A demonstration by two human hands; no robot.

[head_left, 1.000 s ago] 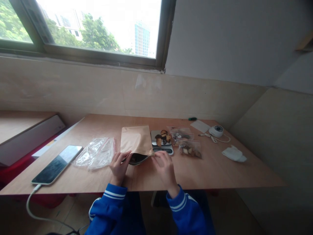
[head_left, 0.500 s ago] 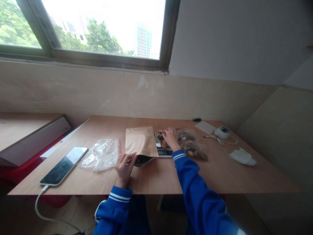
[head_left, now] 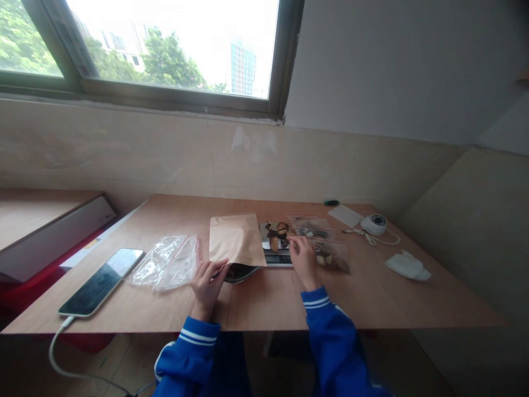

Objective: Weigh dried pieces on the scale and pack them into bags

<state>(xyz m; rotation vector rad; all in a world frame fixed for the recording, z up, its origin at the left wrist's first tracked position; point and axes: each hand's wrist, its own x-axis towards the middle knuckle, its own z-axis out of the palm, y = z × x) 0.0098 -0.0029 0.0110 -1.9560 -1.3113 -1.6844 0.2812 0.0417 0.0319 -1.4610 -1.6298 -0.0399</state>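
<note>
Fingers of left hand [head_left: 208, 281] pinch the open mouth of 1 brown paper pouch [head_left: 235, 241], holding it agape; pouch lies flat on table [head_left: 264, 300], mouth toward the person, dark contents just visible inside. Right hand [head_left: 303, 258] is at the near right corner of 1 small scale [head_left: 276, 249], fingertips drawn together, but can't tell whether they hold anything (too small to make out). Scale sits just right of pouch, touching it, w/ a few dark dried pieces [head_left: 276, 235] on its pan.

Counts: 2 hands, 1 pouch, 1 scale. Right of scale, 2 clear zip bags w/ contents [head_left: 326, 248], overlapping. Left of pouch, clear empty-looking zip bags [head_left: 167, 262] in a pile, approx 2. Further left, 1 phone [head_left: 102, 281] w/ white cable at table edge. Far right: 1 white round device [head_left: 374, 224] w/ cord, 1 white card [head_left: 347, 215], 1 crumpled white cloth [head_left: 407, 266], 1 small green item [head_left: 331, 203] by the wall.

Surface: light wood table against beige tiled wall; window [head_left: 165, 49] above, trees & buildings outside.
</note>
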